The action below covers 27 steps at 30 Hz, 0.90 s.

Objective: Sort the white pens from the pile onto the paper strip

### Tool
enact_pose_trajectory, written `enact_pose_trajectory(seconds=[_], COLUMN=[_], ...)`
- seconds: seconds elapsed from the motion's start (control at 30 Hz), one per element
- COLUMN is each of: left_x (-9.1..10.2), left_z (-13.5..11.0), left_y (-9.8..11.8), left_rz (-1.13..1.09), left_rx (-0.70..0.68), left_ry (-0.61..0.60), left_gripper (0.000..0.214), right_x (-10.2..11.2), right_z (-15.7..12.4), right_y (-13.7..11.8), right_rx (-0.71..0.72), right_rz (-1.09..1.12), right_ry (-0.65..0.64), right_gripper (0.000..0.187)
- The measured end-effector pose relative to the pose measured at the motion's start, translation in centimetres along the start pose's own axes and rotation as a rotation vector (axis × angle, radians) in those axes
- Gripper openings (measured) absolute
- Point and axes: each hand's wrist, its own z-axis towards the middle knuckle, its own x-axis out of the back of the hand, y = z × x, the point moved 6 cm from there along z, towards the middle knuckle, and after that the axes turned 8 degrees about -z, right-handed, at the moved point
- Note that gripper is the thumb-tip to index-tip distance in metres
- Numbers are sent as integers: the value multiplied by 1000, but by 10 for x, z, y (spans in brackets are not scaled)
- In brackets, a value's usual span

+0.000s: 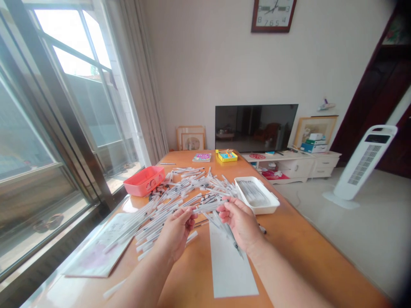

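My left hand [176, 231] and my right hand [239, 222] are raised over the wooden table [298, 256], both pinched on the ends of one white pen barrel [205, 208] held level between them. My right hand also grips a bunch of thin pen refills [226, 231] that point down toward a white paper sheet [229, 265]. Behind my hands lies a big heap of white pen barrels [180, 192] spread across the table. A white tray [257, 196] with refills stands to the right of the heap, a pink tray [144, 180] to its left.
A printed sheet [102, 248] lies at the table's left edge near the sliding glass door [48, 128]. A yellow box [227, 155] and a small book [201, 157] sit at the far end. A TV [255, 127], low cabinet [298, 164] and white tower fan [362, 164] stand beyond.
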Motion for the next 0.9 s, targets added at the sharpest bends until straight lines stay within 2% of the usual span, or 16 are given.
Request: enact_pose_trajectory(seconds=[0.23, 0.47, 0.6, 0.7, 0.77, 0.87, 0.9], left_x=[-12, -34, -35, -29, -26, -23, -23], left_z=[-6, -25, -27, -23, -20, -18, -18], left_y=[-6, -7, -2, 5, 8, 12, 13], left_rz=[53, 161, 261, 330, 361, 391, 394], left_rx=[67, 97, 70, -2, -37, -62, -65], left_ry=[-121, -303, -332, -274, -239, -192, -178], left_gripper=[32, 28, 31, 35, 36, 36, 36], right_x=[1, -19, -22, -13, -1, 33, 48], right_z=[3, -10, -12, -6, 3, 25, 34], right_y=[2, 3, -8, -22, -34, -56, -61], right_rx=[73, 47, 40, 54, 100, 203, 205], right_rz=[-118, -284, -307, -412, -564, -998, -1069], right_ry=[49, -109, -58, 16, 42, 172, 219], right_gripper=[43, 37, 37, 36, 35, 40, 40])
